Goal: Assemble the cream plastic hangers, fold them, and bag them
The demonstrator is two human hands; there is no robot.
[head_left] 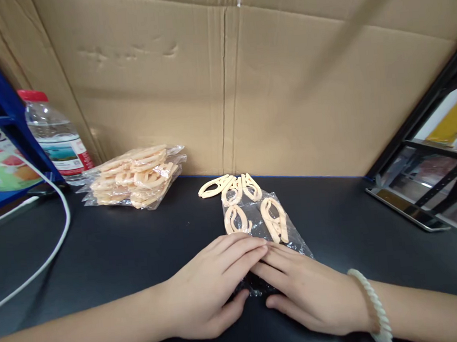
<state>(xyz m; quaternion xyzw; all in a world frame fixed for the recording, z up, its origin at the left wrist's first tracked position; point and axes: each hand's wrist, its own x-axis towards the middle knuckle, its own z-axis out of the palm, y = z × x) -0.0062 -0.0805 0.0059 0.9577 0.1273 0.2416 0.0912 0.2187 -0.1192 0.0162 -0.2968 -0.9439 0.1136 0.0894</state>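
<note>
A clear plastic bag (253,214) lies flat on the black tabletop, with my hands over its near end. Fingers stretched out, my left hand (217,277) presses on the bag from the left. My right hand (300,284), also with fingers extended, lies on it from the right, and the fingertips of both meet. Just beyond them are two peach plastic pieces that look like folding hangers, a left one (236,219) and a right one (274,219). Several more such pieces (216,185) sit at the bag's far end. The part of the bag beneath my hands is hidden.
A stack of bagged peach pieces (134,177) stands at the back left, near a water bottle (58,139) with a red cap. A white cable (64,226) curves across the left. Behind is a cardboard wall (304,80). A dark flat device (405,207) lies at right.
</note>
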